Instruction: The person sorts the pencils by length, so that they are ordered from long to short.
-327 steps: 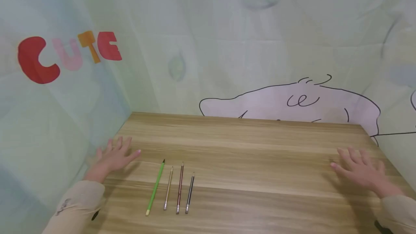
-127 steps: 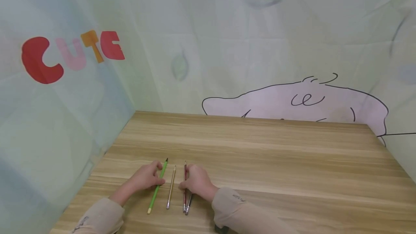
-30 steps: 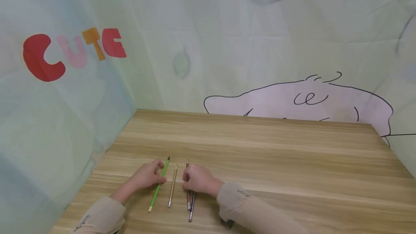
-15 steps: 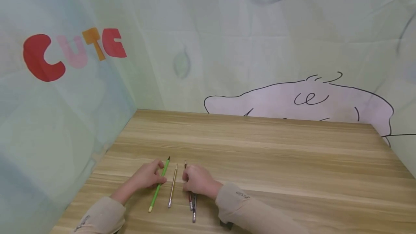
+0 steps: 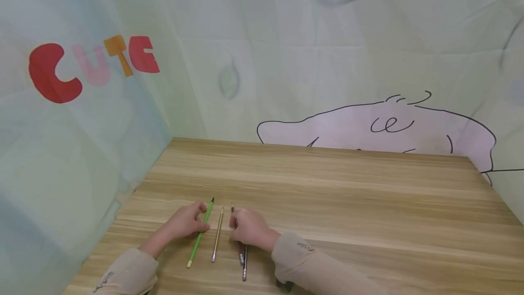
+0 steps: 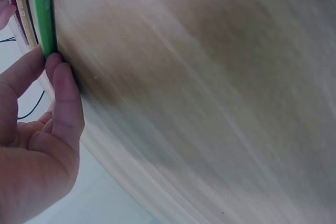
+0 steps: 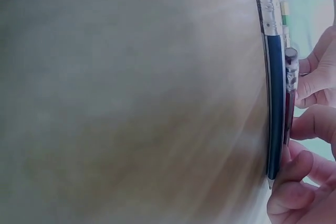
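My left hand [image 5: 184,222] pinches the green pencil [image 5: 195,247] between thumb and fingers, near its middle; the left wrist view shows the fingertips on the green pencil [image 6: 44,14]. To its right lies a gold-yellow pencil [image 5: 218,236], untouched on the table. My right hand [image 5: 251,229] pinches a dark red pencil [image 5: 240,253], whose middle is hidden by the fingers. Close beside it, a black pencil [image 5: 245,261] reaches nearer the front, its tip under the hand. In the right wrist view the black pencil [image 7: 275,87] stands before the dark red pencil [image 7: 290,108].
The pencils lie on a wood-grain table [image 5: 348,195] with its far edge against a printed cloth [image 5: 196,58]. Another cloth wall with coloured letters [image 5: 53,74] borders the left side. A dark band [image 5: 284,285] shows under the right sleeve [image 5: 303,258].
Both hands have come from the table's sides to the pencils. Lately the dark red pencil has turned, its tip leftward and eraser end rightward. The black pencil has slid nearer the front. The left hand holds still.
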The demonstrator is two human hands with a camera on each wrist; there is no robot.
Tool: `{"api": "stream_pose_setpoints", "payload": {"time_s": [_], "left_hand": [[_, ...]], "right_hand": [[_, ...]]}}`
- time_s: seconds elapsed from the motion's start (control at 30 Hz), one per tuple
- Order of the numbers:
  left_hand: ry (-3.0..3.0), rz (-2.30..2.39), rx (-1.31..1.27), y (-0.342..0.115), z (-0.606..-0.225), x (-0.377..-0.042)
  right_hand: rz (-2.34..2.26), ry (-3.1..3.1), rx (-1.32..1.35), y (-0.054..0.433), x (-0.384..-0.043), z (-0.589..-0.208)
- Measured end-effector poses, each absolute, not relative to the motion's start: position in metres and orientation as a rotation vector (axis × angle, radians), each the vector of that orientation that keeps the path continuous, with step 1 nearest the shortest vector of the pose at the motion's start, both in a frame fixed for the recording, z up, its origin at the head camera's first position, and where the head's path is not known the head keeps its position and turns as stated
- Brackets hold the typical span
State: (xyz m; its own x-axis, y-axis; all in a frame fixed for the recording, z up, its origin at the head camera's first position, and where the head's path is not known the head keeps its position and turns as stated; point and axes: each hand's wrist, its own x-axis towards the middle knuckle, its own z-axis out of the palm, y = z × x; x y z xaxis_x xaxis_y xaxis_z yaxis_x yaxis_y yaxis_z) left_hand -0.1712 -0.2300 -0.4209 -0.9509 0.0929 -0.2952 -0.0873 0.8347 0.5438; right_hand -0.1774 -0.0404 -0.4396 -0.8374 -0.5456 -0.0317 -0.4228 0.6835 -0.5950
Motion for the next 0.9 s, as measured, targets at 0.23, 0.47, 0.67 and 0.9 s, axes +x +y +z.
{"api": "stream_pose_setpoints", "payload": {"time_s": [0.23,0.47,0.67,0.9], "left_hand": [[2.709,0.828,0.014,-0.229,-0.42,-0.172],[2.725,0.8,0.023,-0.229,-0.42,-0.172],[2.731,0.827,0.045,-0.228,-0.412,-0.172],[2.741,0.943,0.175,-0.218,-0.395,-0.178]], "right_hand": [[-0.987,2.659,-0.765,-0.039,-0.177,-0.44],[-1.111,2.591,-0.754,-0.036,-0.175,-0.432],[-1.201,2.528,-0.725,-0.026,-0.179,-0.422],[-1.331,2.464,-0.695,-0.009,-0.186,-0.411]]}}
